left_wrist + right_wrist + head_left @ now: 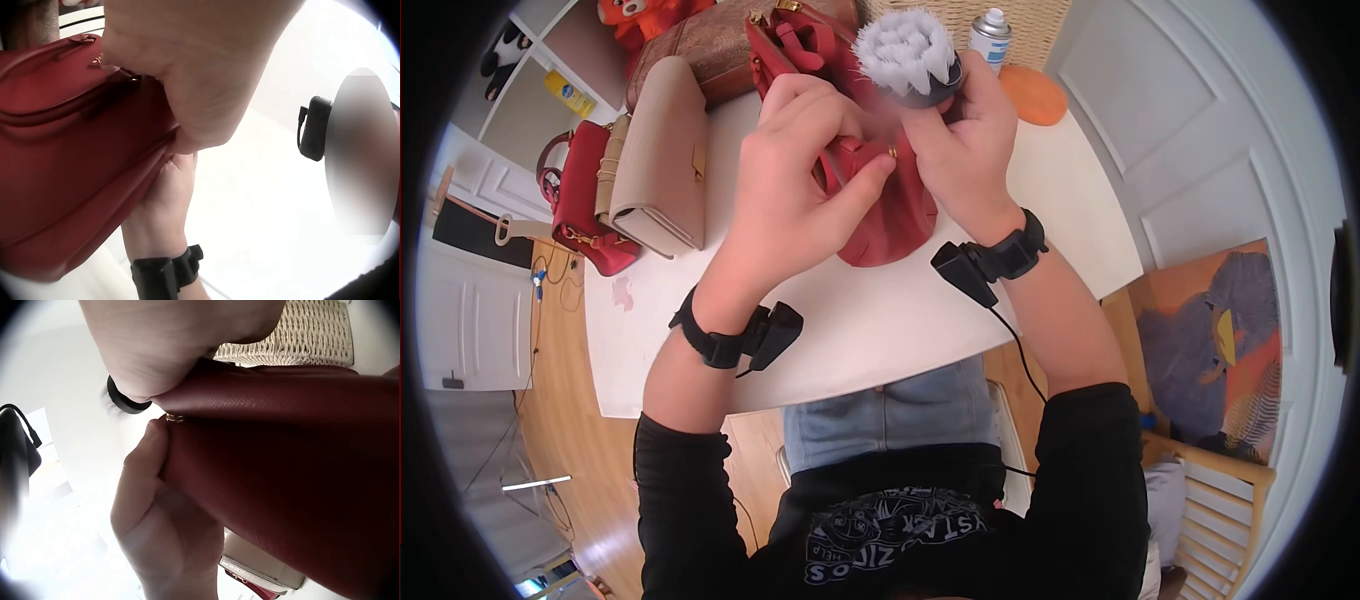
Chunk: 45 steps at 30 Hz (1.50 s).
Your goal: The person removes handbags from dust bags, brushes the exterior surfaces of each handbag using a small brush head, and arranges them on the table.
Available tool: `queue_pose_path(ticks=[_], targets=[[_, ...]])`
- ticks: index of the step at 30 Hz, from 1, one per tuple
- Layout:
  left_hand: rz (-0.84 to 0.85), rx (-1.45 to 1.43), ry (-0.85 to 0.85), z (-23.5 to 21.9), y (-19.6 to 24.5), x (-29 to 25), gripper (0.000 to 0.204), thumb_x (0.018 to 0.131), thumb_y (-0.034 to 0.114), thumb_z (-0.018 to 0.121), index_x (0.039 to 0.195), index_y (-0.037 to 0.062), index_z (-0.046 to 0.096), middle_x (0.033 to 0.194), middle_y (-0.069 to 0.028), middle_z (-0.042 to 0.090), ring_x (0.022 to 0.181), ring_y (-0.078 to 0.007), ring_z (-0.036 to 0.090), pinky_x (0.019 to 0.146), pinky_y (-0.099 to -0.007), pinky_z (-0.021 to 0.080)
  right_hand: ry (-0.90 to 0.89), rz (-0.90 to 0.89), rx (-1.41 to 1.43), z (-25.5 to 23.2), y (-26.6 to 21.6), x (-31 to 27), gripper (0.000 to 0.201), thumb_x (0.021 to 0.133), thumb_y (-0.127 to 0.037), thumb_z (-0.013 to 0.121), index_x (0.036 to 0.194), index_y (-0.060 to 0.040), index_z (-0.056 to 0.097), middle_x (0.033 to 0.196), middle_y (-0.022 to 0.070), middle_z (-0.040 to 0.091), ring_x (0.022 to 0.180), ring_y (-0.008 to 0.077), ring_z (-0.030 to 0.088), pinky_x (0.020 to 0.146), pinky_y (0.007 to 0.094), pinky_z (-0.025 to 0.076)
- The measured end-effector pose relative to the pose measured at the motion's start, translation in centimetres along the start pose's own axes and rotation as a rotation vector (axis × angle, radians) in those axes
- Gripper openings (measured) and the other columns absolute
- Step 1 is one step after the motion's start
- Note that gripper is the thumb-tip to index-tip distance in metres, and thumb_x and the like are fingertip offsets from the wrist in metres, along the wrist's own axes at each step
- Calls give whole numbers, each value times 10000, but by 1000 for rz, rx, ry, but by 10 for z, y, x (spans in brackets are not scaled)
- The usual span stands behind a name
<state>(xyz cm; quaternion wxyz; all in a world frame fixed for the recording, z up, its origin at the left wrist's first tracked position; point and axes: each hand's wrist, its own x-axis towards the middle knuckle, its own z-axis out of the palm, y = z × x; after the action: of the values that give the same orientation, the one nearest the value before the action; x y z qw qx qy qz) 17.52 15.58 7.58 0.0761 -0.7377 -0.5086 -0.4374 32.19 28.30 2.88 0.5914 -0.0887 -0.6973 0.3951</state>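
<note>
A red handbag (890, 225) stands on the white table, leaning toward the person. My left hand (800, 175) grips its top edge beside the zip, thumb on the near side. My right hand (970, 140) holds a round brush (907, 55) with white bristles and a dark base, bristles up, over the bag's right side. In the right wrist view, the left thumb (147, 462) lies at the bag's edge by a small gold metal part (175, 417). The bag (81, 162) fills the left of the left wrist view, and the brush is hidden there.
A beige bag (665, 165) and a smaller red bag (590, 195) stand at the left. Behind are a brown bag (705, 50) and a woven basket (1025, 25). A spray can (990, 38) and an orange disc (1035, 95) sit at the back right.
</note>
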Motion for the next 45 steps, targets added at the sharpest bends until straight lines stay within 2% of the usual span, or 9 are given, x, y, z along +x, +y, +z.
queue_pose_path(ticks=[5,13,21,30,34,37,39,41,45], targets=[[-16,-83,-34,-10,-2,-4,205,824,17,790,884,15,595,980,-98,723,1066,-292,594,933,-390,503,10,-118,-210,-8,10,3,174,991,4,694,1143,7,610,958,9,666,789,57,591,732,237,507],[13,-31,-111,-17,1,-2,212,854,38,797,947,28,607,1064,-84,733,1094,-310,593,997,-422,496,52,126,266,-18,6,14,142,1048,-44,653,1172,-26,586,890,30,655,826,102,621,785,273,507],[96,208,-34,-21,-10,-23,552,837,277,886,1285,65,645,1622,-198,473,1469,-404,474,1181,-499,429,99,212,504,-11,-2,13,193,973,18,637,1156,1,581,917,50,655,855,125,635,806,291,501],[16,60,97,2,-3,-37,698,733,138,871,1352,45,562,1583,-223,482,1255,-366,615,1010,-446,567,161,181,317,-9,-2,12,166,993,14,620,1153,7,578,896,44,658,827,117,626,801,287,503],[-16,-30,160,7,-6,-37,633,665,123,856,1242,33,611,1469,-200,554,1323,-444,580,1123,-518,507,168,151,259,-12,0,14,147,999,4,623,1139,8,581,885,42,669,791,120,630,782,278,506],[-8,13,60,-1,-4,-39,615,761,84,846,1314,13,585,1504,-177,543,1215,-328,631,1008,-423,570,182,180,264,-10,-2,15,131,1001,-14,634,1120,3,585,877,43,665,782,125,628,774,279,504],[-8,-36,97,-2,-3,-38,622,709,99,838,1291,45,626,1451,-159,576,1328,-434,571,1228,-545,438,185,197,254,-12,-9,19,119,1001,-26,642,1104,-2,587,866,44,657,781,129,626,770,280,502],[5,-31,106,-4,0,-37,653,720,117,855,1328,54,623,1470,-158,568,1347,-439,558,1230,-544,435,243,415,425,-29,-19,26,105,996,-51,664,1046,-22,576,847,48,633,768,147,617,754,279,488],[6,-64,89,-3,-1,-42,727,751,182,897,1413,89,612,1565,-147,521,1455,-464,473,1227,-548,430,211,262,245,-72,-65,-4,111,1002,-43,646,1009,-48,536,810,41,570,701,140,553,694,293,460]])
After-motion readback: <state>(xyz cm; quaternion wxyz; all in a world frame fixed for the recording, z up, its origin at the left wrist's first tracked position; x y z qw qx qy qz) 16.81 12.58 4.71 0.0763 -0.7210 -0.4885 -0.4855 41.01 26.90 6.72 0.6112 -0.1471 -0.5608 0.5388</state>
